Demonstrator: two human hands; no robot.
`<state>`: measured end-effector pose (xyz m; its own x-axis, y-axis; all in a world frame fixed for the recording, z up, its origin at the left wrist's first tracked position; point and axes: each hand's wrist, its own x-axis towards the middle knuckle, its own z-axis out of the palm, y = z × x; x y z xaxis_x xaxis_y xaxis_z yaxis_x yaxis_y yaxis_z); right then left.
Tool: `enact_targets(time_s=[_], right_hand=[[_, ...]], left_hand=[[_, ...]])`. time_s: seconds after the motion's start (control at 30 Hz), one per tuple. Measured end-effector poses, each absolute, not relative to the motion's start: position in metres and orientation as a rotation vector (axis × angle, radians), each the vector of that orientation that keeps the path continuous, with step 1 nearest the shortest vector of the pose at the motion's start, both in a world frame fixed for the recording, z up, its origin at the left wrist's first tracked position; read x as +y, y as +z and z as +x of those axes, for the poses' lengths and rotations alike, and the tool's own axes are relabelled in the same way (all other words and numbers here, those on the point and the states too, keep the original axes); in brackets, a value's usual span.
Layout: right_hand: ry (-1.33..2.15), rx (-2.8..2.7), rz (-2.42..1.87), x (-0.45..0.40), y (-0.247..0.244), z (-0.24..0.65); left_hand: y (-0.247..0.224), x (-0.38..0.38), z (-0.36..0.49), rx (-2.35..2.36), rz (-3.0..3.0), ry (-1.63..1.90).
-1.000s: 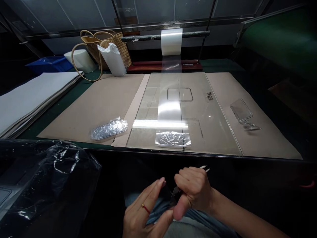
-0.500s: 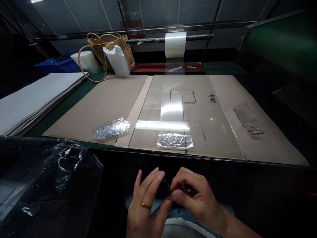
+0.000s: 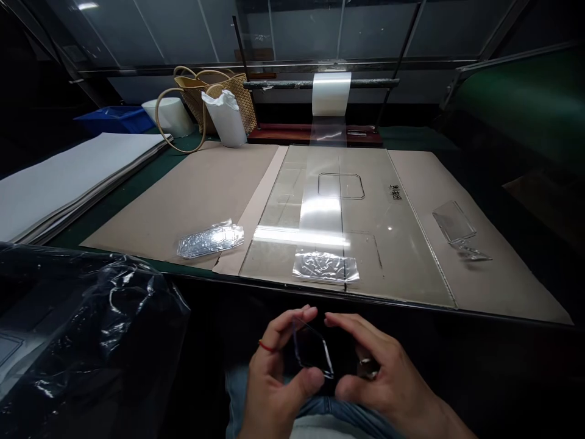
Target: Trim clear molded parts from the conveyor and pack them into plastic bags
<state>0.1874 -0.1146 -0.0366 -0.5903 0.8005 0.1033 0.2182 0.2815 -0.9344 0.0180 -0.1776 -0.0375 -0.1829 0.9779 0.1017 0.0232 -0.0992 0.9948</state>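
As left hand (image 3: 274,366) pinches plastic (image 3: 312,349), right hand (image 3: 384,372) hovers.

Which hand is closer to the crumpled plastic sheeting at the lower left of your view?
Left. The left hand is just to the right of the crumpled plastic sheeting, not touching it; the right hand is farther right, beyond the left hand.
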Motion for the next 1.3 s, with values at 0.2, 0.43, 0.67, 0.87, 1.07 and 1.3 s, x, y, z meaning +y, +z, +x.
enact_targets(time_s=[0.2, 0.43, 0.67, 0.87, 1.07, 1.3], right_hand=[[1.054, -2.008, -1.046, -0.102, -0.011, 0.207], [0.494, -2.161, -1.245, -0.060, 0.025, 0.235], [0.523, -2.394, -1.283, -0.022, 0.028, 0.207], [0.363, -2.653, -1.181, -0.008, 0.007, 0.177], [0.400, -2.646, -1.223, 0.001, 0.005, 0.166], [0.372, -2.678, -1.239, 0.006, 0.004, 0.162]], left_hand=[[-0.028, -0.133, 0.015, 1.235, 1.725, 1.325], [-0.023, -0.065, -0.014, 1.445, 2.631, 1.097], [-0.036, -0.079, -0.015, 1.296, 2.884, 1.291], [-0.044, -0.104, -0.013, 1.402, 2.798, 1.315], [-0.047, -0.108, -0.011, 1.452, 2.654, 1.349], [-0.049, -0.108, -0.010, 1.457, 2.573, 1.376]])
